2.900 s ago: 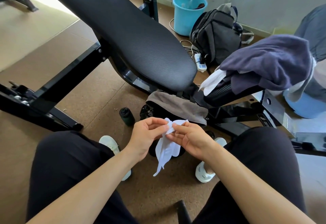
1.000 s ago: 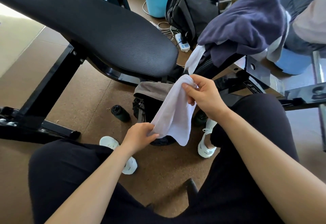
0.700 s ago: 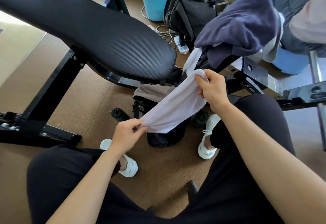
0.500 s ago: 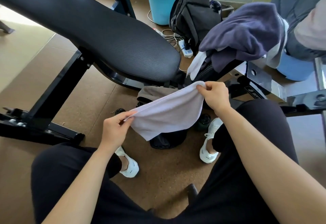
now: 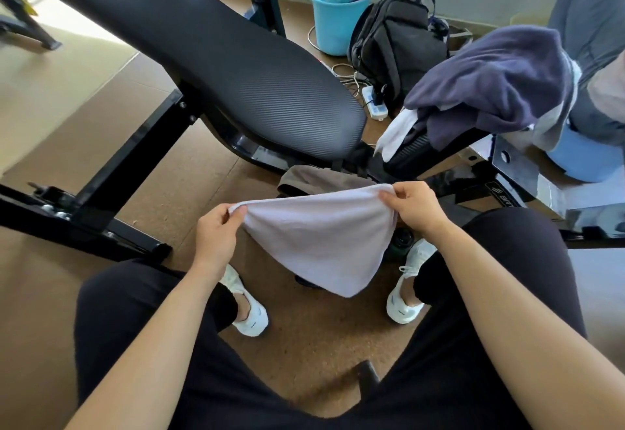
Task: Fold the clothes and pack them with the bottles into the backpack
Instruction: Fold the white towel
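Pinching the white cloth [image 5: 321, 240] by its upper edge: one corner between thumb and fingers of the left hand [image 5: 216, 237], the other bunched in the curled fingers of the right hand [image 5: 414, 208]. Held up in the air above the floor [image 5: 321, 335], hanging slack down to a single point.

Three seconds back, only a crumpled strip worked between fingertips. A second ago, slanted, right hand high and left low. Now spread wide and levelled, top edge near horizontal. Probably shaken open and squared up for a first fold, with no fold made yet and nothing of it packed.

Directly behind and below the cloth, a dark bag [image 5: 307, 282], mostly hidden, with a grey-brown garment [image 5: 314, 177] draped over its top. Likely the backpack to fill, though hard to be sure. Just beside the right shoe [image 5: 404, 308], a dark bottle [image 5: 402, 238] standing on the floor; no second bottle in sight now, perhaps hidden behind the left hand.

Further out, a purple garment [image 5: 490, 81] heaped on the bench seat [image 5: 409, 149], with a white piece [image 5: 394, 135] hanging from under it, so more to fold. Against the wall, a second dark backpack [image 5: 392, 44] next to a blue bucket [image 5: 338, 13], with a power strip [image 5: 375, 106] in front.

No level surface close by — bench pad [image 5: 236, 67] sloped. Grey-brown garment to be lifted off the bag before packing.
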`<state>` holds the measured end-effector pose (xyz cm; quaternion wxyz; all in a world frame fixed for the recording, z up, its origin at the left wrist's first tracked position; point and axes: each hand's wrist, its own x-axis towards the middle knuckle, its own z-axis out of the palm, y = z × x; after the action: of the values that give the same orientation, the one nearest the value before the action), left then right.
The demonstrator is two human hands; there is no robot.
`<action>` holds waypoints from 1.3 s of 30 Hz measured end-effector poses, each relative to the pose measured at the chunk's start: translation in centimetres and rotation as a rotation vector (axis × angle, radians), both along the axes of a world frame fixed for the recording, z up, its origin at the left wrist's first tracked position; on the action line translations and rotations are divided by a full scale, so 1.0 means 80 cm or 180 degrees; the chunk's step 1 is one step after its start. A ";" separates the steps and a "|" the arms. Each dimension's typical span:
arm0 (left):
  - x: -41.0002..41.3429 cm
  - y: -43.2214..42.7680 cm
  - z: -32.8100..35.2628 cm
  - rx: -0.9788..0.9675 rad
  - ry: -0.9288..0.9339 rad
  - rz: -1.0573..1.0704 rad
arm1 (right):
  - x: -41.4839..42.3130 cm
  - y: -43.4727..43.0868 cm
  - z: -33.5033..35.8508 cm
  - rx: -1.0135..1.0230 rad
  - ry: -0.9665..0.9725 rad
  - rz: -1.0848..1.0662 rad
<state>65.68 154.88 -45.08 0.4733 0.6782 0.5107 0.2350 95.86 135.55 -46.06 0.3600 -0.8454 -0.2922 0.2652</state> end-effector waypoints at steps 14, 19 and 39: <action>0.022 -0.019 -0.004 0.0166 0.0240 0.0515 | -0.056 0.009 0.027 0.0540 -0.0101 -0.0374; 0.037 -0.042 0.004 0.0157 -0.0104 -0.0173 | -0.097 0.011 0.040 0.0817 0.0070 0.0248; 0.057 -0.074 0.021 0.0062 -0.0553 -0.1795 | -0.126 0.017 0.059 0.1017 -0.0244 0.1546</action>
<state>70.24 148.99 -43.42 0.5554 0.7752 0.2573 0.1563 85.81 136.91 -41.31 0.4033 -0.6926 -0.5375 0.2622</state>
